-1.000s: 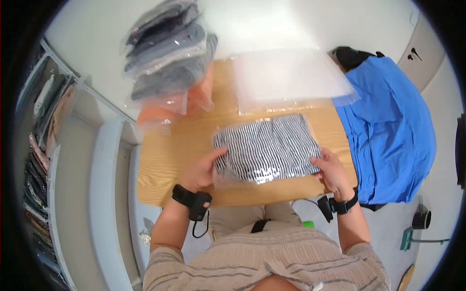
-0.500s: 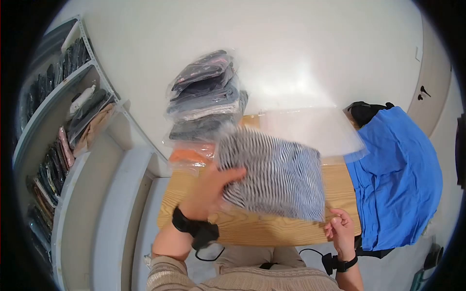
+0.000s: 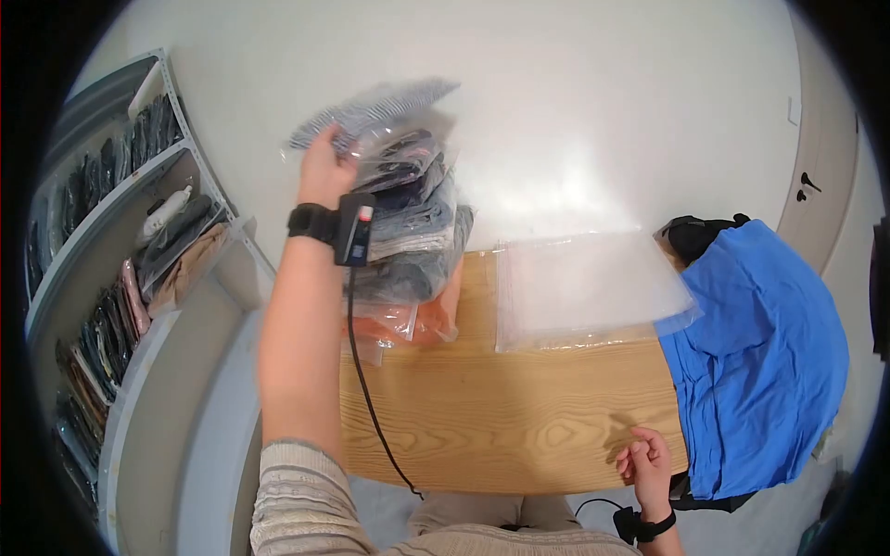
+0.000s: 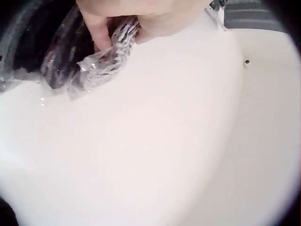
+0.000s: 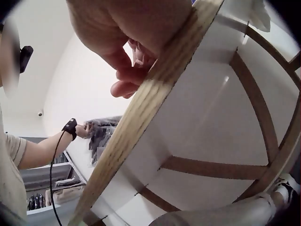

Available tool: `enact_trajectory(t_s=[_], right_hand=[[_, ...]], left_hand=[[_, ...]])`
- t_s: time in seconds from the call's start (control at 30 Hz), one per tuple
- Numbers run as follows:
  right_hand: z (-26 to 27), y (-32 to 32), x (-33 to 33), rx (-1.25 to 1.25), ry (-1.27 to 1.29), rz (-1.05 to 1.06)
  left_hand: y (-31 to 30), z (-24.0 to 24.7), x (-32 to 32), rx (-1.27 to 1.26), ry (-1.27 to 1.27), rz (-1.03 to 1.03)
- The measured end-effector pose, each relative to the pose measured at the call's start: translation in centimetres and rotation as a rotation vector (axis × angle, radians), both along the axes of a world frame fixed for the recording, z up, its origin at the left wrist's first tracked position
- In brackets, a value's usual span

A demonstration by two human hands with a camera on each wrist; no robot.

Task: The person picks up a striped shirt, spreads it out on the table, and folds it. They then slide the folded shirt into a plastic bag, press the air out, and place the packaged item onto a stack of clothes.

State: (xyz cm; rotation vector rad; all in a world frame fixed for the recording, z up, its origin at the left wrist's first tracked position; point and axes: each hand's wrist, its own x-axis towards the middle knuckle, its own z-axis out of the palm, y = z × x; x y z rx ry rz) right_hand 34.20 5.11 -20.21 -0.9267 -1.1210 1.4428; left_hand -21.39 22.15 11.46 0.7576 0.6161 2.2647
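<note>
A striped garment in a clear bag [image 3: 380, 109] is at the top of the stack of bagged clothes [image 3: 408, 222], tilted. My left hand [image 3: 326, 171] pinches its near left edge; in the left wrist view the fingers [image 4: 101, 35] grip a bunched striped corner [image 4: 110, 59] through the plastic. Whether the bag's far side rests on the stack cannot be told. My right hand [image 3: 649, 463] hangs loosely curled at the table's front right edge, holding nothing; the right wrist view shows this hand [image 5: 131, 42] beside the wooden table edge [image 5: 136, 113].
Flat clear plastic bags [image 3: 589, 287] lie on the back right of the wooden table [image 3: 519, 408]. Blue cloth [image 3: 760, 361] covers something at the right, with a black item [image 3: 700, 236] behind. Shelves of bagged clothes [image 3: 116, 324] stand at the left, and a white wall rises behind.
The striped bag has gone from above the table's front, up and left to the stack's top in my left hand. My right hand let go of it earlier and stays near the front right edge.
</note>
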Motion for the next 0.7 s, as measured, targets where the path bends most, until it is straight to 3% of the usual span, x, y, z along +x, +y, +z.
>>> enact_trajectory(t_s=[0.03, 0.13, 0.17, 0.23, 0.37, 0.43, 0.47, 0.53, 0.57, 0.6, 0.67, 0.7], right_hand=[[0.2, -0.2, -0.1, 0.002, -0.026, 0.000], [0.2, -0.4, -0.3, 0.015, -0.056, 0.008], [0.1, -0.4, -0.3, 0.020, -0.067, 0.017], [0.0, -0.4, -0.2, 0.022, -0.071, 0.021], [0.2, -0.3, -0.1, 0.009, -0.067, 0.036], [0.2, -0.4, -0.3, 0.007, -0.059, 0.037], [0.3, -0.4, -0.2, 0.008, -0.056, 0.033], [0.3, -0.5, -0.2, 0.013, -0.057, 0.030], [0.3, -0.5, -0.3, 0.020, -0.059, 0.028], [0.3, -0.6, -0.3, 0.018, -0.059, 0.028], [0.4, -0.6, -0.3, 0.037, -0.077, 0.022], [0.3, -0.6, -0.3, 0.034, -0.078, 0.024]], left_hand=[[6.5, -0.9, -7.9, -0.056, 0.680, 0.190], [9.0, -5.1, -6.7, -0.147, 0.716, 0.310], [5.9, -4.8, -2.1, -0.146, 0.716, 0.312], [1.2, -0.4, 7.1, -0.283, 0.045, 0.145], [0.2, 0.4, 6.8, -0.201, 0.090, -0.009], [-1.0, 1.3, 7.2, -0.164, -0.088, -0.222], [-0.6, 0.2, 4.9, -0.166, -0.087, -0.221], [0.8, -2.9, -1.4, -0.067, 0.619, -0.154], [-4.4, -1.0, 5.5, -0.071, 0.091, -0.437], [-6.5, -0.8, 7.9, -0.073, 0.091, -0.437], [-8.9, -1.5, 10.3, -0.246, -0.250, -0.071], [-9.7, -3.1, 10.5, -0.249, -0.252, -0.069]])
